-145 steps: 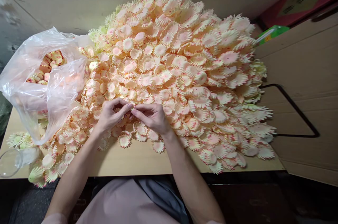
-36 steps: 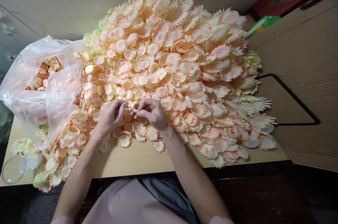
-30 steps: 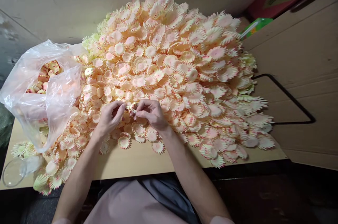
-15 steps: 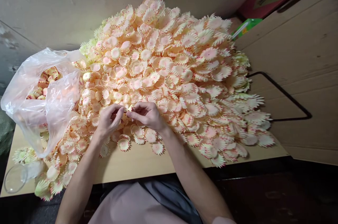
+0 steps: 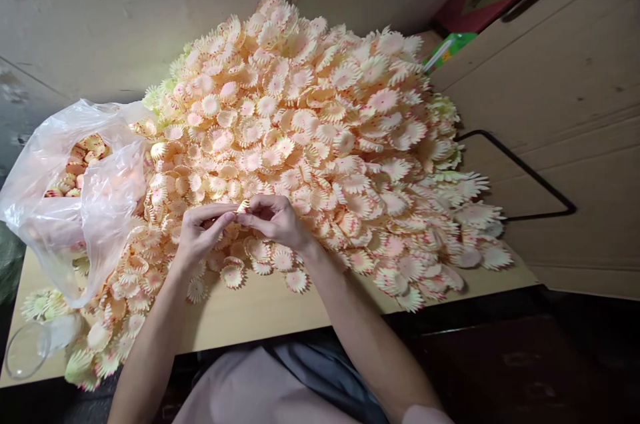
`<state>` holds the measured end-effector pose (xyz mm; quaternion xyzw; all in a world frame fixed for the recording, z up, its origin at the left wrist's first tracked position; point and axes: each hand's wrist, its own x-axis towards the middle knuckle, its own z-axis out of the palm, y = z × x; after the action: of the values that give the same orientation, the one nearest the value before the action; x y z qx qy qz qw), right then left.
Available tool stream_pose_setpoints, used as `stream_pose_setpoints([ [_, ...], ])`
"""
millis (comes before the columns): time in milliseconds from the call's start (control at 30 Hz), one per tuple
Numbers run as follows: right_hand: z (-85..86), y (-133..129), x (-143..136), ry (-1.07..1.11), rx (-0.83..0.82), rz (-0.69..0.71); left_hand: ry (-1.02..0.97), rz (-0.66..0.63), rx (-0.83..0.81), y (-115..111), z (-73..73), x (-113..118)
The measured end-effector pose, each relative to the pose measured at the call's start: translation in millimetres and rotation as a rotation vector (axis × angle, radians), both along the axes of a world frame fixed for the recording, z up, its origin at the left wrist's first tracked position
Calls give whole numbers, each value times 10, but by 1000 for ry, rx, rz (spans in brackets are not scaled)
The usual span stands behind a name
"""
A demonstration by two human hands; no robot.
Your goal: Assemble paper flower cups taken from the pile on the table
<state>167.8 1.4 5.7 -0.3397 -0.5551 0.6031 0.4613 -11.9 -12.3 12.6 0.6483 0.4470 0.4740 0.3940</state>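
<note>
We list 1 fringed flower piece, left of frame centre: right hand pinching it; left hand alongside, grip unclear.

From here I count one left hand, one right hand, one held flower, one bag, one cup, one table, one rod, one packet; piled flowers, too many to tally.

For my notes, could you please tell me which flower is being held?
The small yellow flower where the left hand and right hand meet; the others lie heaped.
</note>
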Motion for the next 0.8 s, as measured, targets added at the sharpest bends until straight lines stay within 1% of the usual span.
stream_pose_setpoints([
  [67, 28, -15, 11, -37, -8, 28, -47, 22, -122, -3, -8, -16],
  [133, 64, -35, 31, -36, -18, 79, -117, 67, -210, 14, -30, -40],
  [267, 136, -77, 79, 88, 11, 279, -352, 218, -268, 88, -52, -131],
  [333, 138, -80, 87, 143, 49, 319, -442, 288, -279, 120, -49, -177],
  [400, 102, -57, 76, 207, 70, 247, -469, 338, -277, 134, -52, -196],
  [467, 46, -15, 53, 272, 56, 102, -444, 353, -264, 132, -67, -185],
  [567, -16, 38, 20, 299, 6, -123, -312, 360, -188, 110, -91, -133],
  [633, -26, 39, 6, 259, -8, -227, -228, 368, -136, 91, -93, -99],
  [700, -19, 15, -6, 224, -18, -231, -179, 370, -111, 75, -85, -73],
  [733, -14, -3, -13, 216, -25, -198, -163, 372, -102, 68, -80, -62],
  [800, -5, -36, -31, 203, -41, -90, -137, 373, -86, 53, -72, -46],
])
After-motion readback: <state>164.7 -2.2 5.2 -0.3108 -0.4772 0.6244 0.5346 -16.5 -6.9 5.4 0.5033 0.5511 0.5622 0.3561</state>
